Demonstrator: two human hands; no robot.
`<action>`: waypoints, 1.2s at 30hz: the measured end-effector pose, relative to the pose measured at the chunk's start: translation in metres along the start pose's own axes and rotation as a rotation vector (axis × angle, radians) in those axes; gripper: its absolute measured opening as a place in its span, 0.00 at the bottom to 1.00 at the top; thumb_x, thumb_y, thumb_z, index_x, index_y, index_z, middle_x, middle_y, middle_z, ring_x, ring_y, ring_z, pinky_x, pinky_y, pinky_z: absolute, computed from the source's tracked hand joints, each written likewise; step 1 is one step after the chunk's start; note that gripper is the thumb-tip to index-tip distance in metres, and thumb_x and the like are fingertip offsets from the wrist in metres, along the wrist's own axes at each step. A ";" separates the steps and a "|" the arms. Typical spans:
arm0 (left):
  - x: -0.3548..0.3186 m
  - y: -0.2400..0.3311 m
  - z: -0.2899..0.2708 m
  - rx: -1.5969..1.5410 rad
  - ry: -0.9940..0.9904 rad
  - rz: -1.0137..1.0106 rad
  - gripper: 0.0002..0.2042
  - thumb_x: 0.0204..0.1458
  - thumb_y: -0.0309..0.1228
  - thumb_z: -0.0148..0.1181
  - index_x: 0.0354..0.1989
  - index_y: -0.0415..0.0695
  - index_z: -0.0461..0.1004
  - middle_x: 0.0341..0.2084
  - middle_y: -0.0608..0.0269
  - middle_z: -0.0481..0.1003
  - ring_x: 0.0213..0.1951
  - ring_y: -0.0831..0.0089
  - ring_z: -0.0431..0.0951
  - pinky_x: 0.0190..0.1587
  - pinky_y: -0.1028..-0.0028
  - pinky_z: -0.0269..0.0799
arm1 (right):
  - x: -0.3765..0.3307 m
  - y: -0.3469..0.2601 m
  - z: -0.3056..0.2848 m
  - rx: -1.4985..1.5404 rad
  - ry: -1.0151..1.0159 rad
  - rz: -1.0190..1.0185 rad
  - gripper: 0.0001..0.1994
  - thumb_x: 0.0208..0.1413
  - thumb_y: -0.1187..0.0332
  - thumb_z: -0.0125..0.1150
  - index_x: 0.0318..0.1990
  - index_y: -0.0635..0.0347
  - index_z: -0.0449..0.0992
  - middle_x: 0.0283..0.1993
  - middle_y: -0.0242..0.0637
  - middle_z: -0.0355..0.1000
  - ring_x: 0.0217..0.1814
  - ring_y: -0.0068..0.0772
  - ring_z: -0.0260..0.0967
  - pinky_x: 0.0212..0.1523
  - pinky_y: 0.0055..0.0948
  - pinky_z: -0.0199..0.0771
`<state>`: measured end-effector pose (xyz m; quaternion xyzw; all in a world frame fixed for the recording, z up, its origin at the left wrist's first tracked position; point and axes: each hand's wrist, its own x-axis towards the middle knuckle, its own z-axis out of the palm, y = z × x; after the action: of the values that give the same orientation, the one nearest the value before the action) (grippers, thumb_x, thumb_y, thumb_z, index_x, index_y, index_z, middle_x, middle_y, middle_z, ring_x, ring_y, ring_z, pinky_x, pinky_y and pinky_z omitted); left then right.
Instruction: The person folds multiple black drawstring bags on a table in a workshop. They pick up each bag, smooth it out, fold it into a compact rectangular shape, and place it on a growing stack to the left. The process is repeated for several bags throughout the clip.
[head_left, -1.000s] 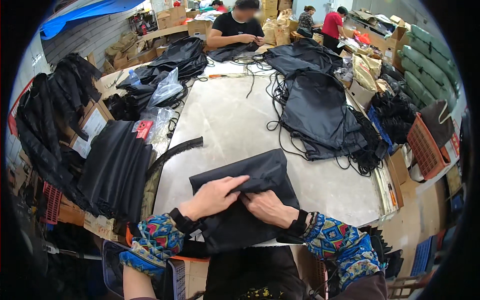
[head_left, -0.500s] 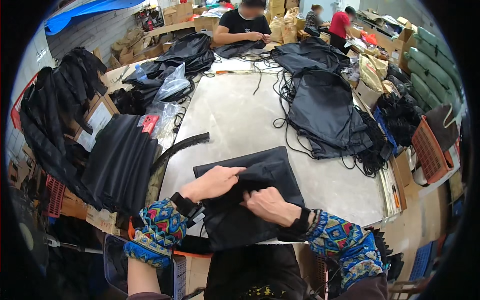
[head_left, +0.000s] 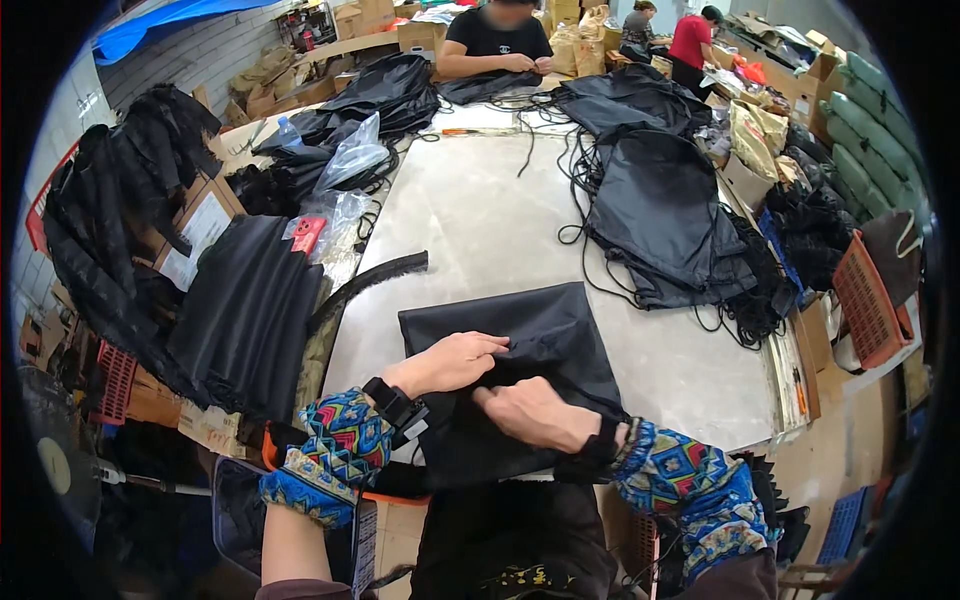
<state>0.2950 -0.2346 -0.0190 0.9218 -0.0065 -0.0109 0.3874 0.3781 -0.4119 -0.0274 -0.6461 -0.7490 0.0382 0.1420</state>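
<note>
A black fabric piece lies on the pale tabletop in front of me, its near part reaching the table's edge. My left hand rests on the fabric's left half, fingers stretched out and pointing right. Just below and to the right, my right hand is closed, its fingers curled down against the same fabric. Its fingertips are mostly hidden, but it seems to pinch a bit of the cloth. Small creases run through the fabric by the left fingertips.
Black drawstring bags with loose cords lie at the right. A stack of folded black fabric lies at the left, with a red phone above it. A dark strip crosses the table's left edge. A person works opposite.
The fabric piece and both hands appear slightly further right in the picture, as does the whole scene. The right hand has drawn a little left and down over the cloth, fingers still curled.
</note>
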 end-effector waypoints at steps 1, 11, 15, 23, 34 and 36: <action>-0.001 -0.001 0.003 -0.025 0.013 0.006 0.18 0.53 0.30 0.46 0.49 0.35 0.75 0.56 0.49 0.70 0.57 0.56 0.69 0.60 0.64 0.64 | -0.004 0.002 -0.006 -0.013 -0.064 0.073 0.05 0.52 0.72 0.53 0.36 0.61 0.68 0.22 0.41 0.72 0.24 0.45 0.74 0.21 0.41 0.72; -0.020 0.020 0.034 0.399 0.094 0.191 0.26 0.53 0.27 0.53 0.63 0.40 0.61 0.62 0.46 0.61 0.64 0.51 0.60 0.63 0.61 0.60 | -0.047 0.042 -0.041 0.358 -0.051 0.009 0.17 0.58 0.64 0.56 0.53 0.57 0.70 0.32 0.45 0.74 0.37 0.49 0.74 0.38 0.42 0.75; -0.016 0.027 0.032 0.382 0.130 0.126 0.29 0.53 0.30 0.55 0.66 0.50 0.59 0.63 0.51 0.60 0.61 0.53 0.63 0.59 0.59 0.64 | -0.098 0.071 -0.087 -0.137 -0.058 0.163 0.23 0.55 0.68 0.55 0.59 0.53 0.66 0.53 0.41 0.71 0.52 0.39 0.70 0.47 0.34 0.72; -0.006 0.031 0.032 0.783 0.190 0.162 0.29 0.46 0.28 0.57 0.62 0.59 0.65 0.61 0.62 0.63 0.51 0.59 0.66 0.47 0.61 0.66 | -0.133 0.065 -0.066 -0.448 -0.052 -0.159 0.27 0.54 0.67 0.50 0.64 0.50 0.62 0.64 0.35 0.62 0.60 0.34 0.63 0.57 0.30 0.66; -0.051 0.056 0.048 0.329 -0.076 0.167 0.28 0.50 0.31 0.57 0.63 0.54 0.64 0.59 0.54 0.64 0.52 0.55 0.65 0.53 0.63 0.64 | -0.124 0.035 -0.040 0.630 0.236 0.307 0.11 0.56 0.65 0.59 0.37 0.67 0.70 0.36 0.38 0.74 0.35 0.37 0.71 0.36 0.31 0.71; -0.052 0.026 0.040 -0.315 -0.116 -0.096 0.26 0.55 0.30 0.53 0.65 0.45 0.61 0.60 0.50 0.63 0.57 0.57 0.65 0.63 0.65 0.58 | -0.119 0.043 -0.038 0.843 0.184 0.682 0.14 0.61 0.60 0.55 0.33 0.65 0.70 0.29 0.32 0.71 0.29 0.27 0.66 0.30 0.28 0.67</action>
<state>0.2418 -0.2804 -0.0275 0.8468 0.0168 -0.0833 0.5250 0.4440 -0.5257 -0.0208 -0.7399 -0.4015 0.3223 0.4330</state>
